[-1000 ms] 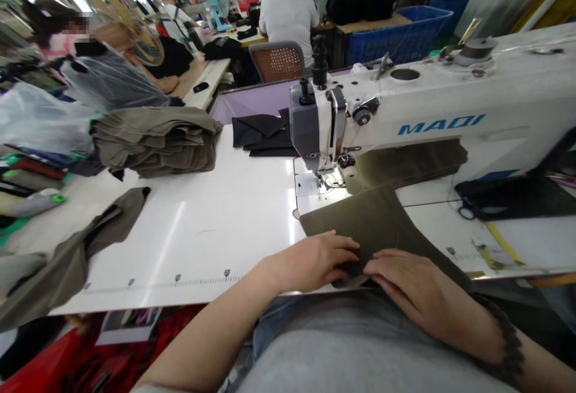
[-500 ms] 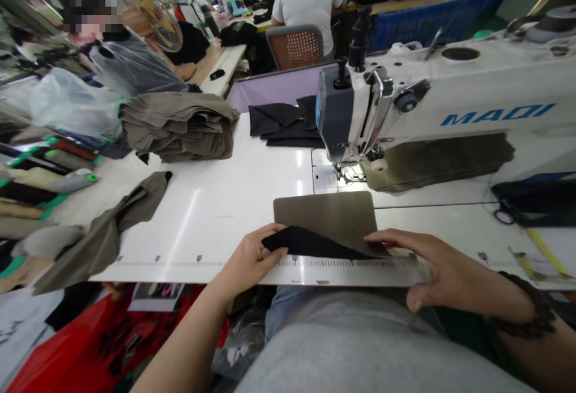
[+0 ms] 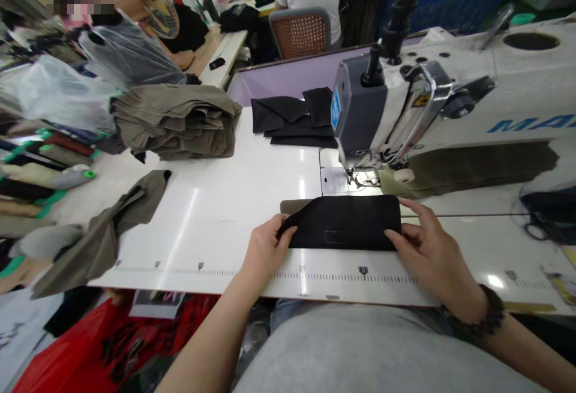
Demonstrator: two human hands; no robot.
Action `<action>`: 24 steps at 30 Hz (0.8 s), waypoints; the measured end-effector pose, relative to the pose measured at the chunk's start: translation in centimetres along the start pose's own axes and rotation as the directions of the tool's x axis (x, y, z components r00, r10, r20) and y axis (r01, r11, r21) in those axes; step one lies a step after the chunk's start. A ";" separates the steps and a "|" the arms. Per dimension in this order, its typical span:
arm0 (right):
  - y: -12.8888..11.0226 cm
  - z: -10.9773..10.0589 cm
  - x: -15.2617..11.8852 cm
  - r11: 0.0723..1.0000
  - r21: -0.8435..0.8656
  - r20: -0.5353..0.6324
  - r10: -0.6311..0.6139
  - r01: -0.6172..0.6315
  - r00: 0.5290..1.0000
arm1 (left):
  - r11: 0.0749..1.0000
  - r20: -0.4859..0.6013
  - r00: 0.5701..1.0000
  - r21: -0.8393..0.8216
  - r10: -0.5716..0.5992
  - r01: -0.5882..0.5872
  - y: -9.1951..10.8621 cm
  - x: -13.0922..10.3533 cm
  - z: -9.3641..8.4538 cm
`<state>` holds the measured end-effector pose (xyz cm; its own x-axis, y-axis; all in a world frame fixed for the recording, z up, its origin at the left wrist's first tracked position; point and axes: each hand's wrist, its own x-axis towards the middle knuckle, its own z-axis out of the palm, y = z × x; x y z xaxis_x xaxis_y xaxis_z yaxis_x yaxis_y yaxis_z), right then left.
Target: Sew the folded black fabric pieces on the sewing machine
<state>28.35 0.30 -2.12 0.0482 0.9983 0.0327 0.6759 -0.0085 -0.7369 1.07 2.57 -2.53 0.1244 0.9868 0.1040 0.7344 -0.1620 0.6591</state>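
A black fabric piece (image 3: 351,222) with a small marked rectangle lies over an olive fabric piece (image 3: 293,206), which shows only at the upper left. My left hand (image 3: 269,246) pinches the black piece's left end, where the cloth lifts a little. At the right end, my right hand (image 3: 427,249) has its thumb on the black face and its index finger at the upper corner. Both pieces lie just in front of the sewing machine's needle area (image 3: 360,178), not under the foot.
The sewing machine (image 3: 450,87) stands at right with olive cloth (image 3: 477,168) under its arm. Folded black pieces (image 3: 292,118) lie behind. An olive stack (image 3: 180,120) and a loose olive piece (image 3: 108,237) are at left. A ruler strip (image 3: 333,276) runs along the front edge.
The black piece has been laid up over the olive one, covering most of it. My right hand has closed on the right end. The view has shifted nearer the machine.
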 end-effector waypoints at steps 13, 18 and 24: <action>0.7 0.4 0.5 0.941 -0.189 0.004 -0.284 0.279 0.959 | 0.927 -0.030 0.934 0.144 0.355 -0.348 -0.6 0.5 -0.3; 0.5 0.3 0.6 0.940 -0.206 0.032 -0.273 0.274 0.962 | 0.925 -0.045 0.935 0.170 0.351 -0.339 -0.4 0.4 -0.2; 0.5 0.4 0.8 0.937 -0.209 0.034 -0.278 0.279 0.960 | 0.931 -0.042 0.943 0.178 0.330 -0.318 -0.4 0.3 0.0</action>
<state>28.49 1.16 -2.74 -0.1670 0.9627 0.2130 0.8008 0.2584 -0.5404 0.79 2.90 -2.75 0.3319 0.8772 0.3470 0.7627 -0.4660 0.4485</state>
